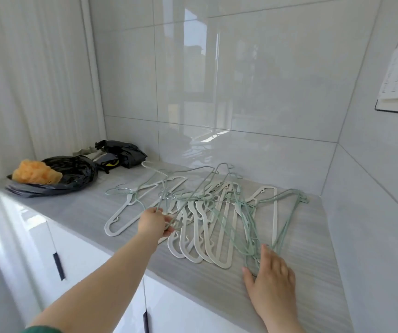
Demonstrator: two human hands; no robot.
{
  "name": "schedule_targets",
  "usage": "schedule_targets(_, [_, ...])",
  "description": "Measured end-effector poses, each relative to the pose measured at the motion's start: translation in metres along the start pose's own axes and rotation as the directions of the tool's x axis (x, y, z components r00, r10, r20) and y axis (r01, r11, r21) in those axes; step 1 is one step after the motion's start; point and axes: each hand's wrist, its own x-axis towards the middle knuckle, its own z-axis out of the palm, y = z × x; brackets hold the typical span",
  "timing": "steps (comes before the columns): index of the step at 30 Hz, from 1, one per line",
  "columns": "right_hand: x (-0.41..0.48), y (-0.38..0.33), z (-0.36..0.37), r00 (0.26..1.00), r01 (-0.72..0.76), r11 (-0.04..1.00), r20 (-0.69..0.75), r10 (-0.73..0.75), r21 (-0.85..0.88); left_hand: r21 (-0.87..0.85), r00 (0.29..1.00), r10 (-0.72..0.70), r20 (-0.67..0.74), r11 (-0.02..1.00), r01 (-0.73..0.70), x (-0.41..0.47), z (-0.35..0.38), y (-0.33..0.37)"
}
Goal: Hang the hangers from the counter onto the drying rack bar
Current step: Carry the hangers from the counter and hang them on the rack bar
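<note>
Several hangers lie tangled in a pile on the grey counter [92, 212]: flat white plastic hangers [217, 227] and thin pale green wire hangers [243, 212]. My left hand [153, 222] reaches into the left part of the pile, its fingers curled round a thin green wire hanger [176, 195]. Flat on the counter at the pile's near right corner rests my right hand [271, 277], its straight fingers touching the ends of the green wire hangers. The drying rack bar is out of sight.
At the counter's far left lie a black plastic bag [73, 174] with an orange cloth [34, 174] on it and a second dark bundle [121, 152]. Glossy tiled walls close the back and right. White cabinet doors with dark handles [58, 265] run below.
</note>
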Motion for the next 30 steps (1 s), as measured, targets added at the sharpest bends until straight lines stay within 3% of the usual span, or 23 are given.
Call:
schedule_targets(7, [-0.006, -0.003, 0.001, 1.0, 0.021, 0.999, -0.011, -0.02, 0.03, 0.105, 0.987, 0.154, -0.056, 0.984, -0.147, -0.021, -0.042, 0.009])
schedule_targets(11, [-0.006, 0.0, 0.0, 1.0, 0.02, 0.999, 0.021, -0.019, -0.034, 0.298, 0.957, 0.281, -0.07, 0.922, -0.248, -0.029, -0.063, 0.012])
schedule_targets(14, [-0.005, -0.001, 0.0, 1.0, -0.003, 1.0, 0.008, 0.003, -0.022, 0.375, 0.95, 0.301, -0.077, 0.892, -0.252, -0.034, -0.076, 0.008])
schedule_targets(17, [-0.006, -0.016, -0.001, 0.983, 0.156, 0.982, -0.114, -0.145, 0.102, 0.378, 0.954, 0.286, -0.087, 0.896, -0.234, -0.039, -0.084, 0.004])
schedule_targets(18, [-0.005, -0.021, 0.002, 0.951, 0.268, 0.961, -0.178, -0.253, 0.065, 0.377, 0.955, 0.286, -0.084, 0.896, -0.235, -0.041, -0.086, 0.003])
schedule_targets(19, [-0.005, -0.029, 0.0, 0.938, 0.323, 0.945, -0.147, -0.313, 0.05, 0.374, 0.954, 0.287, -0.084, 0.896, -0.237, -0.043, -0.088, 0.002])
schedule_targets(23, [0.009, -0.039, 0.009, 0.95, 0.312, 0.948, 0.007, -0.313, 0.056, 0.376, 0.945, 0.313, -0.095, 0.89, -0.257, -0.051, -0.102, -0.002])
schedule_targets(30, [0.013, -0.042, 0.009, 0.958, 0.267, 0.962, -0.118, -0.259, 0.051, 0.313, 0.898, 0.375, -0.231, 0.902, -0.297, -0.051, -0.124, -0.003])
